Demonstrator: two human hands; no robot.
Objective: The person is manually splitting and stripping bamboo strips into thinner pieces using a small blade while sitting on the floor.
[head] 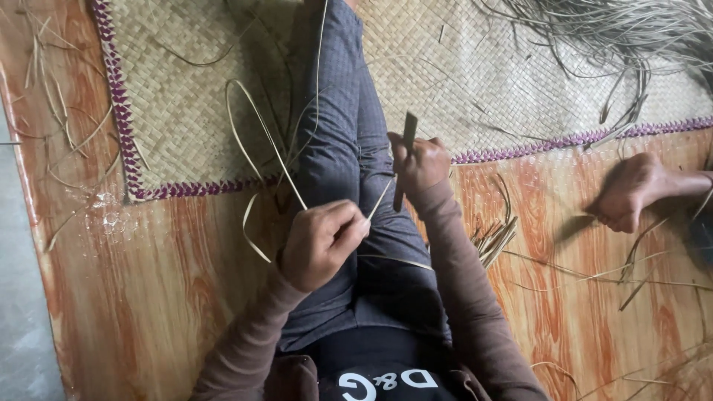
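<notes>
Seated on a wood-patterned floor [186, 297], one leg in grey trousers [349, 148] stretched out over a woven mat [178, 89] edged in purple. Left hand [321, 241] closed in a pinching grip on a thin pale strip [267, 141], held between thumb and fingers above the thigh. From that grip, running up and leftward in a long loop across the mat, then curling back down past the wrist toward the floor; a short length also passing rightward from the fingertips toward the other hand. Right hand [420, 165] closed around a dark narrow blade-like tool [405, 160], held nearly upright, its upper end standing clear above the fist and its lower end just beside the strip. Between the two hands, only a small gap. A bundle of cut strips [496, 239] lying on the floor just right of the right forearm. Further right, another person's foot [631, 193] resting on the floor, with loose fibres [624, 37] heaped at the mat's far corner.
</notes>
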